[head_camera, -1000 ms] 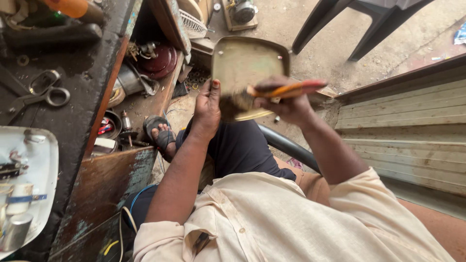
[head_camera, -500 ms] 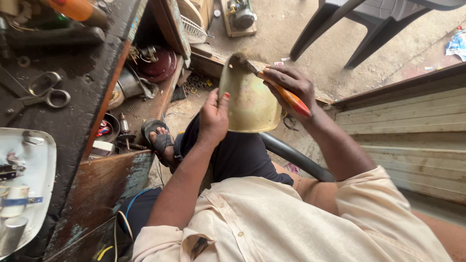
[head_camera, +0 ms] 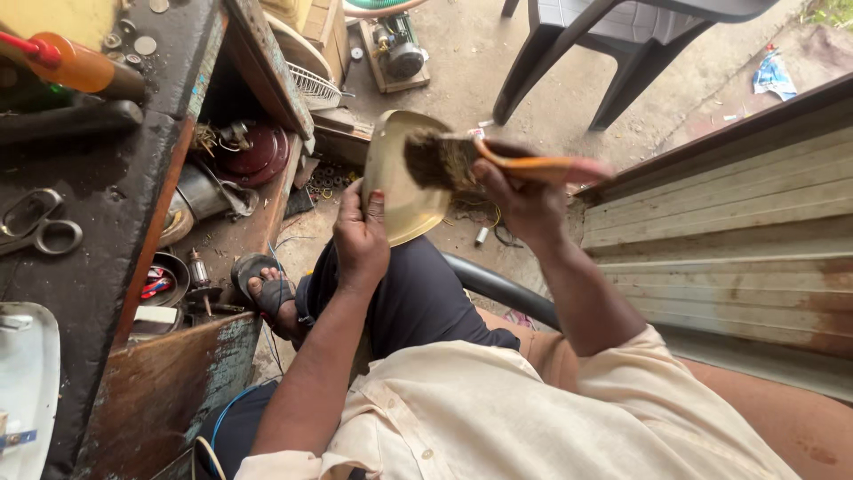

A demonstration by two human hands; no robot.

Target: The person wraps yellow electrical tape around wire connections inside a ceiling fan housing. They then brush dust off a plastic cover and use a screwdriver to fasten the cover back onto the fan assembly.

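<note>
My left hand point(head_camera: 360, 233) grips the lower edge of a dull yellow metal plate point(head_camera: 402, 191), held upright in front of me. A wire brush point(head_camera: 484, 162) with an orange handle is in my right hand point(head_camera: 520, 197). Its bristle head lies against the plate's upper face. I am seated, dark trousers and a pale shirt below the hands, one sandalled foot point(head_camera: 267, 292) on the floor.
A dark workbench point(head_camera: 98, 213) runs along the left with scissors point(head_camera: 37, 227), an orange-capped bottle point(head_camera: 75, 64) and a white tray point(head_camera: 27, 382). Shelves below hold metal parts. A grey plastic chair point(head_camera: 622, 44) and a small motor point(head_camera: 400, 53) stand ahead. Corrugated sheet point(head_camera: 729, 231) lies to the right.
The plate has turned from flat-on to edge-tilted. My right hand swung the brush up, then across the plate's top, the handle now pointing right.
</note>
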